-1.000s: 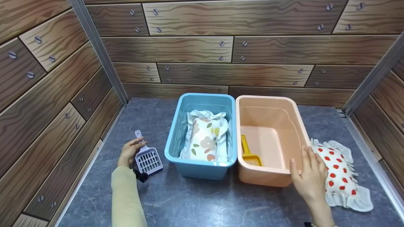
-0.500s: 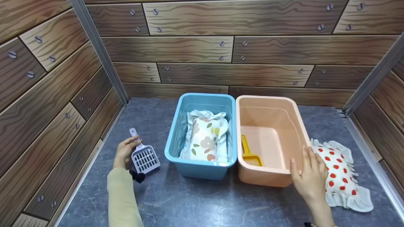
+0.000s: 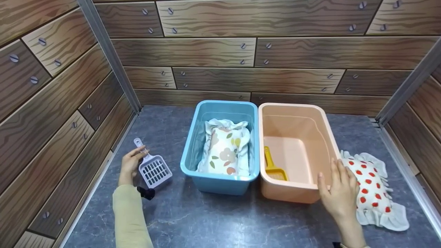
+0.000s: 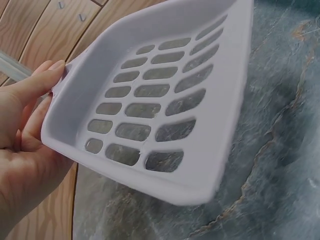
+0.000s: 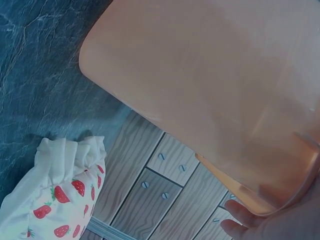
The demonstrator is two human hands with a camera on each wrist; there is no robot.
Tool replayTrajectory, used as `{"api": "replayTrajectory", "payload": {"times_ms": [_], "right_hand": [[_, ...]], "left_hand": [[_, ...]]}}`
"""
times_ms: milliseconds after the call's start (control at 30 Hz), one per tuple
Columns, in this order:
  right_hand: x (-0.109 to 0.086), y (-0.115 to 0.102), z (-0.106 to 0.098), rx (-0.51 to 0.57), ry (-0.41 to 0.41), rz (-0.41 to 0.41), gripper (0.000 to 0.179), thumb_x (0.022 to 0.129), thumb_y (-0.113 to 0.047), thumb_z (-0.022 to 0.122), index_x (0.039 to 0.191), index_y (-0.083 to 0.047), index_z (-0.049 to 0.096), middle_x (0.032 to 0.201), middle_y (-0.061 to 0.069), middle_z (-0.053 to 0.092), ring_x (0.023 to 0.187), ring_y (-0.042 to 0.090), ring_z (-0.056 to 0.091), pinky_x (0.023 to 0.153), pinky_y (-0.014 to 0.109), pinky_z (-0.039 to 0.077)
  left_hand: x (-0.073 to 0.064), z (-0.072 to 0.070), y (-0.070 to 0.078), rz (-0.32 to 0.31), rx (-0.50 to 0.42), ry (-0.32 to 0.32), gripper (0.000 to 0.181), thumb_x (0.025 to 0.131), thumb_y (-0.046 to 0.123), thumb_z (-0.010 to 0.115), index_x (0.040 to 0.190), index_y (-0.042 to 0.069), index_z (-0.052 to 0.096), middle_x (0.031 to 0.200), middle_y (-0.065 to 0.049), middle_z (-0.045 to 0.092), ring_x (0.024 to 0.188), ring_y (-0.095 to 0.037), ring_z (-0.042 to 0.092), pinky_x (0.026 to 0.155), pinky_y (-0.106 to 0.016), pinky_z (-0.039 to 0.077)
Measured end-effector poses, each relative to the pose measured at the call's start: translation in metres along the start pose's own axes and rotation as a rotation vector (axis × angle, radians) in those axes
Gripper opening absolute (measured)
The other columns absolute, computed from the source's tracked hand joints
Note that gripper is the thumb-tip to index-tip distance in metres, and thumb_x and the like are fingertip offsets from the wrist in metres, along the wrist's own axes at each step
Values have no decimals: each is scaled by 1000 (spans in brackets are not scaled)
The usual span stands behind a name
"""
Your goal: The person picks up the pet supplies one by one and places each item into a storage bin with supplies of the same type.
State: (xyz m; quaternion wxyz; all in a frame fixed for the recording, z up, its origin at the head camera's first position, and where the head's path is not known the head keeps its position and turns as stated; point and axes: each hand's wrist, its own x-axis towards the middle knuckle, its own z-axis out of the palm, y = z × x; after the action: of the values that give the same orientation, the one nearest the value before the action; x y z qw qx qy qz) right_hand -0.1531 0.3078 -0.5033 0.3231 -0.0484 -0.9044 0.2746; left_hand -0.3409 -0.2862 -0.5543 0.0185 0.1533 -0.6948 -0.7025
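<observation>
My left hand pinches the handle of a pale lilac slotted litter scoop, left of the blue bin. In the left wrist view the scoop fills the middle, its slotted tray tilted, thumb and fingers at the handle's base. My right hand rests with extended fingers on the near right corner of the peach bin. Fingertips show at that bin's rim in the right wrist view. Inside the peach bin lies a yellow scoop, against the left wall.
A blue bin stands left of the peach one and contains a flower-print ruffled pillow. A strawberry-print ruffled pillow lies right of the peach bin. Wood-patterned walls enclose the dark marbled surface.
My left hand has moved left and slightly away from me with the lilac scoop, farther from the blue bin. The right hand stays on the peach bin.
</observation>
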Motion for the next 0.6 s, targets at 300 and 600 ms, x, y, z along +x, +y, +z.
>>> {"api": "replayTrajectory", "payload": {"times_ms": [300, 600], "right_hand": [[0, 2, 1, 3, 18, -2, 54, 93, -23, 54, 138, 6, 47, 142, 31, 42, 123, 53, 35, 96, 70, 24], [0, 0, 1, 11, 19, -10, 55, 93, -24, 55, 138, 7, 48, 143, 32, 42, 123, 54, 35, 95, 70, 24]], "left_hand": [[-4, -4, 8, -49, 17, 54, 55, 90, 17, 72, 140, 4, 52, 92, 14, 70, 83, 0, 63, 77, -16, 50], [-11, -3, 29, -4, 32, 72, 49, 93, 12, 67, 139, 2, 53, 88, 14, 72, 81, -1, 64, 73, -15, 51]]}}
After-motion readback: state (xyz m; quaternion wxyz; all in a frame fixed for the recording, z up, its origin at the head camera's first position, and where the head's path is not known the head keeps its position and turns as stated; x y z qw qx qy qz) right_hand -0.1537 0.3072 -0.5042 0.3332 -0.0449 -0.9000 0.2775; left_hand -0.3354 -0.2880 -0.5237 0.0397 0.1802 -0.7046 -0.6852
